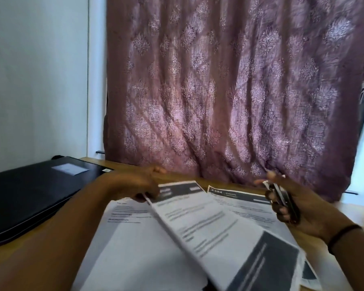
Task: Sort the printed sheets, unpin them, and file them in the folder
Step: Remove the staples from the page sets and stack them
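While the left hand point(135, 185) is pinching the far corner of a thin printed sheet point(210, 229) over flat sheets on the wood table point(357, 211), the right hand point(290, 206) is curling round a slim dark tool point(282, 196). Black folder point(29, 196) is lying far left.

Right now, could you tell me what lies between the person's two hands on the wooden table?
In the head view, printed white sheets with dark header bands lie fanned between the left hand and right hand.

arms: bare, no sleeves | right wrist point(343, 235): thin dark band | hands: no rings visible
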